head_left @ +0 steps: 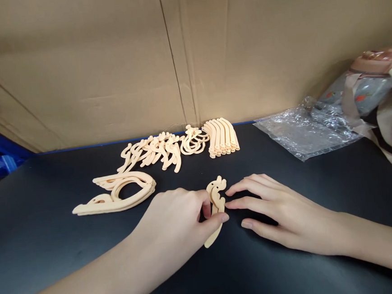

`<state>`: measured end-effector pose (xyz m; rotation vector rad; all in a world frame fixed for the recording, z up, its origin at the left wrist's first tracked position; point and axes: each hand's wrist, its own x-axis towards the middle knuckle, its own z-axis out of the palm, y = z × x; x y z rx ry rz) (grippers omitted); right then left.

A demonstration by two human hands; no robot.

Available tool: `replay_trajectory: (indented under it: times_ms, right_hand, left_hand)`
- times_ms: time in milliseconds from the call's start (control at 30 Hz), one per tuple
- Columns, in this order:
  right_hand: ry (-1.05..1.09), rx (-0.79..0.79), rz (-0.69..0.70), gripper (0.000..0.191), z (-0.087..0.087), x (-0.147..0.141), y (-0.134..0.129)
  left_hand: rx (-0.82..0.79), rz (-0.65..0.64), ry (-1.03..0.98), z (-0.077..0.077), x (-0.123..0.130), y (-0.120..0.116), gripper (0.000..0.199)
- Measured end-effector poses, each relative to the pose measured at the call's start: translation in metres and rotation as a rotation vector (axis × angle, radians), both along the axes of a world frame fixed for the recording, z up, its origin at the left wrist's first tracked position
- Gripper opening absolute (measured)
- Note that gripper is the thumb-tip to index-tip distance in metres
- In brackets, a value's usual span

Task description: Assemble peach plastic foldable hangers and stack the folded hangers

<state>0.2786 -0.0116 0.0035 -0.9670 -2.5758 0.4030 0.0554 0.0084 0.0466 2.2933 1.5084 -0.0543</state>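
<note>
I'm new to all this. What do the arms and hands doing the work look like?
They are a person's own, not a machine's. The left hand and right hand wear no gloves. The left forearm and right forearm are bare as far as the picture shows, with no sleeve, watch, bracelet or cable. No ring shows on the visible fingers.

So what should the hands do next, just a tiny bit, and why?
Perhaps the right hand should gently pinch the upper end of the curved beige pieces: its fingers are spread right beside them, while the left hand already has its thumb across their lower part.
</note>
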Motion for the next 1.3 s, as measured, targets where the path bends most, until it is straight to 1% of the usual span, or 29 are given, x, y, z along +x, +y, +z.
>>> replay_trajectory:
  times_ms: [167, 267, 367, 433, 567, 633, 667, 733, 867, 967, 1033, 1133, 1300]
  right_hand:
    - [-0.028, -0.017, 0.006, 0.031, 0.000, -0.001, 0.001]
    - [-0.039, -0.026, 0.006, 0.031, 0.001, -0.001, 0.001]
    - [-0.052, -0.025, 0.005, 0.033, 0.002, -0.001, 0.000]
    - [-0.058, -0.022, 0.006, 0.033, 0.003, -0.001, -0.001]
    - [-0.059, -0.018, 0.009, 0.031, 0.003, 0.000, -0.002]
    - [-0.053, -0.014, 0.011, 0.031, 0.003, 0.000, -0.003]
    - [-0.050, -0.012, 0.012, 0.031, 0.003, 0.000, -0.003]
    - [-0.043, -0.010, 0.014, 0.030, 0.002, 0.001, -0.003]
    - [-0.037, -0.006, 0.023, 0.029, 0.002, 0.002, -0.004]
    - [-0.038, 0.002, 0.028, 0.029, 0.003, 0.003, -0.004]
    - [-0.037, 0.011, 0.029, 0.029, 0.004, 0.003, -0.005]
    - [-0.035, 0.019, 0.032, 0.029, 0.005, 0.003, -0.005]
    - [-0.044, 0.002, 0.036, 0.029, 0.005, 0.003, -0.004]
  left_hand:
    - [-0.104, -0.043, 0.008, 0.001, 0.002, -0.006, 0.032]
    - [-0.113, -0.064, -0.006, 0.003, 0.000, -0.006, 0.031]
    - [-0.029, -0.066, -0.024, 0.005, -0.006, 0.001, 0.033]
    - [0.092, -0.054, -0.006, 0.008, -0.011, 0.013, 0.035]
    - [0.329, -0.058, 0.059, 0.015, -0.020, 0.046, 0.027]
    - [0.441, -0.087, 0.143, 0.016, -0.023, 0.065, 0.022]
    - [0.469, -0.086, 0.161, 0.015, -0.024, 0.073, 0.020]
    - [0.501, -0.079, 0.183, 0.010, -0.024, 0.088, 0.019]
    - [0.533, -0.168, 0.192, 0.000, -0.022, 0.105, 0.016]
    - [0.542, -0.239, 0.182, -0.004, -0.020, 0.107, 0.011]
    - [0.546, -0.273, 0.178, -0.003, -0.019, 0.107, 0.015]
    - [0.556, -0.298, 0.172, -0.001, -0.018, 0.108, 0.019]
    - [0.591, -0.331, 0.185, -0.001, -0.019, 0.114, 0.016]
